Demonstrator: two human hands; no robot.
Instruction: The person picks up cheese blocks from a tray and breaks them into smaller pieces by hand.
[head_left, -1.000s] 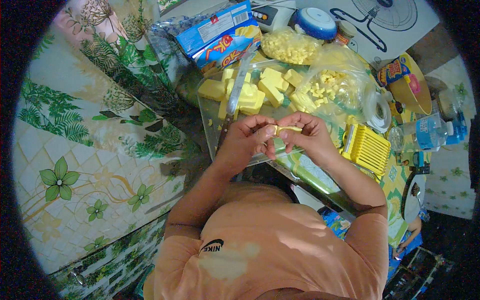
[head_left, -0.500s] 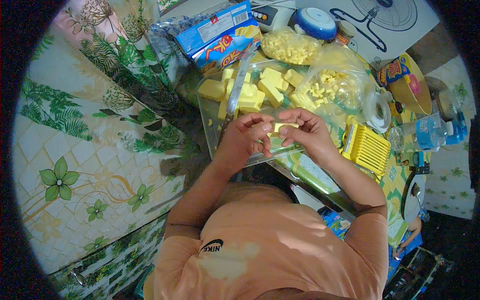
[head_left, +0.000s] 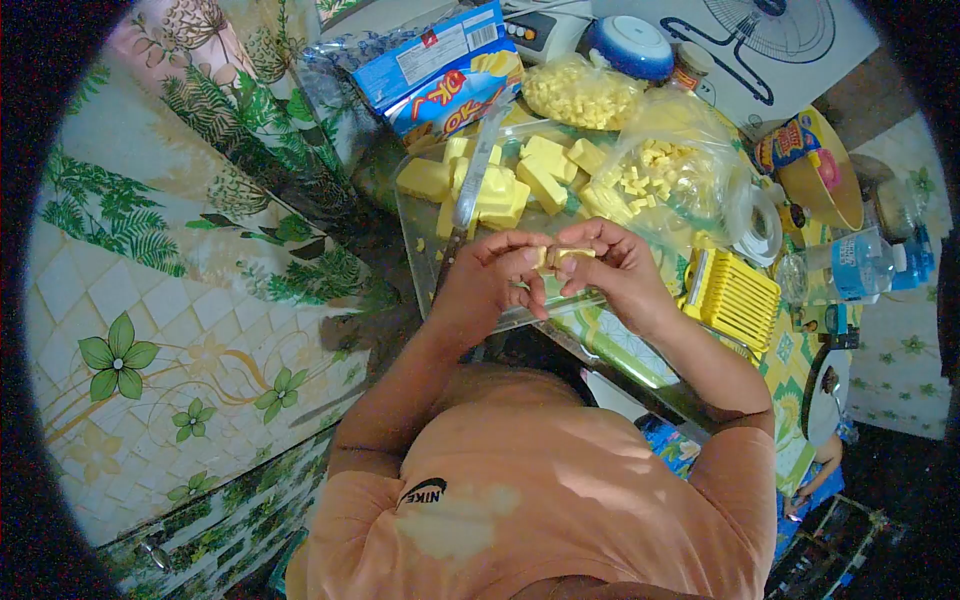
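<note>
My left hand (head_left: 497, 268) and my right hand (head_left: 620, 270) are close together over the near edge of a clear tray (head_left: 418, 262). Thumb and fingers of my left hand pinch a small yellow piece that looks like cheese (head_left: 542, 257). My right hand pinches a larger piece of the same cheese (head_left: 573, 254), partly covered by the thumb. Bigger cheese blocks (head_left: 492, 190) lie in the tray just beyond. A long knife (head_left: 474, 172) rests across them, its handle end near my left hand.
Beyond the tray are a blue box (head_left: 430, 75), a bag of small cheese cubes (head_left: 582, 92), and a blue bowl (head_left: 632, 48). An open plastic bag of cubes (head_left: 665, 170) lies on the tray's right. Rightward are a yellow slicer (head_left: 735, 298) and a plastic bottle (head_left: 850, 265).
The cheese between my hands now shows as two pieces, one in each hand, with a gap between. Both hands stay nearly in place.
</note>
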